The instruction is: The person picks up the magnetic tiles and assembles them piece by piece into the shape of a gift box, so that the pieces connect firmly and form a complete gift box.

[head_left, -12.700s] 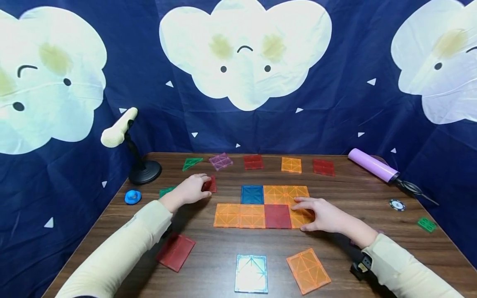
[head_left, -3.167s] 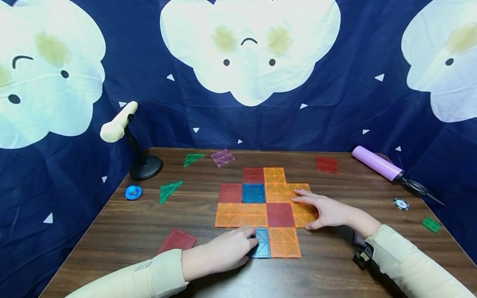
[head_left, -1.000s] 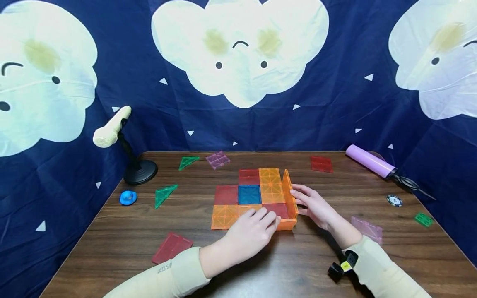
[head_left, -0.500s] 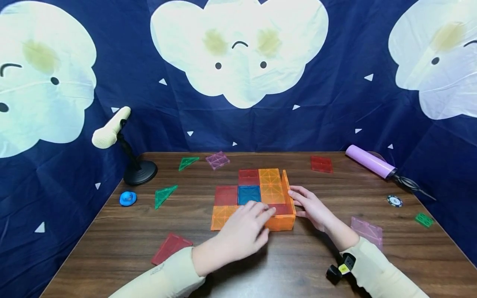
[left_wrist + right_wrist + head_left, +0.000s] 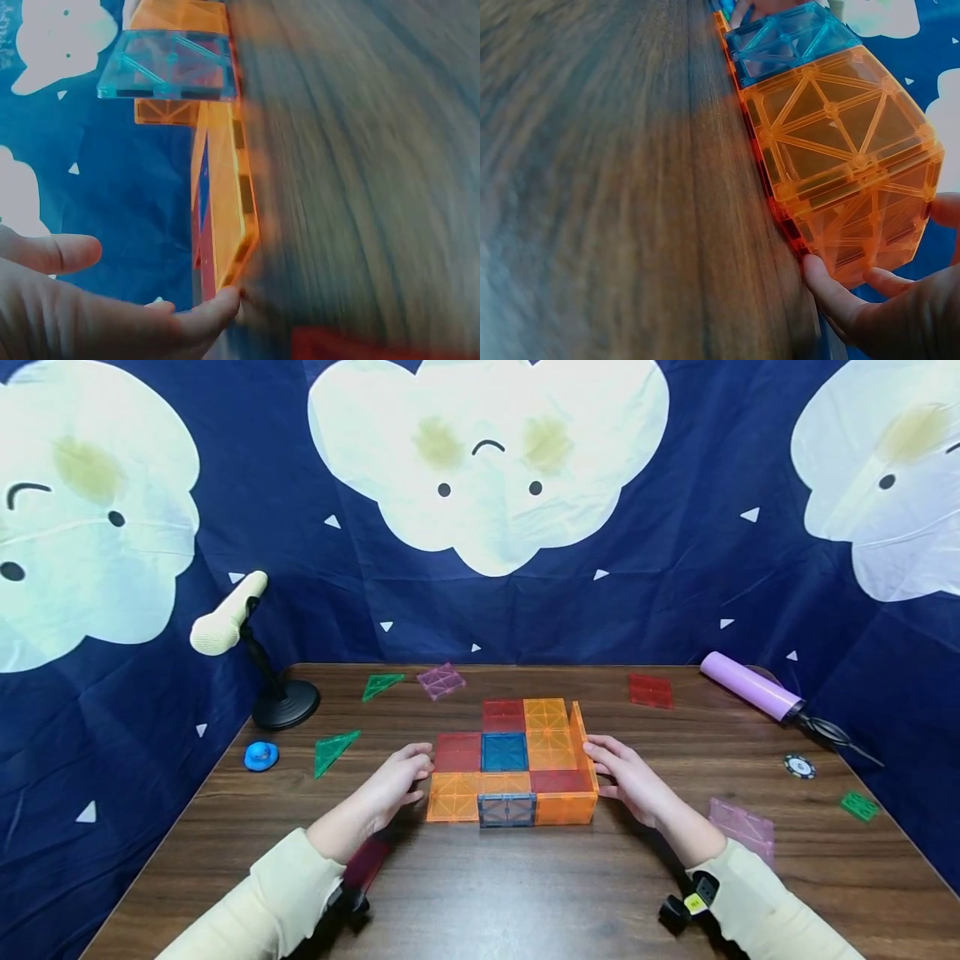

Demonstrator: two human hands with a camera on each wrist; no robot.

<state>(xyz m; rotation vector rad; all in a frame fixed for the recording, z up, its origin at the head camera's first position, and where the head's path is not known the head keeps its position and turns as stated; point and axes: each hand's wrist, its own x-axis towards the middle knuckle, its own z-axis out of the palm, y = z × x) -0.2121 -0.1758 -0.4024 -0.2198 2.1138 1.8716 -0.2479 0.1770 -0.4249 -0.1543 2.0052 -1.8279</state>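
Observation:
A patchwork of flat magnetic tiles in orange, red and blue (image 5: 503, 752) lies mid-table. Along its front edge, a clear blue tile (image 5: 507, 811) and an orange tile (image 5: 566, 808) stand on edge side by side. More orange tiles form an upright wall (image 5: 578, 739) on the right, leaning slightly. My right hand (image 5: 630, 777) rests thumb and fingertips against that wall's outer face and lower corner. At the left end, my left hand (image 5: 393, 785) has loosely bent fingers, one fingertip touching the corner of the flat orange tile (image 5: 229, 195).
Loose tiles lie around: green triangles (image 5: 335, 752), a purple one (image 5: 441, 681), red ones (image 5: 651, 691) and a lilac one (image 5: 742, 827). A microphone on a stand (image 5: 281, 693), blue toy hat (image 5: 261, 756), purple cylinder (image 5: 750, 687), poker chip (image 5: 799, 767) and green block (image 5: 858, 806) sit near the edges.
Since the earliest frames, side tiles have joined the flat patchwork, and orange and blue ones now stand up. Just now my left hand moved from the front to the left end, uncovering the upright blue tile.

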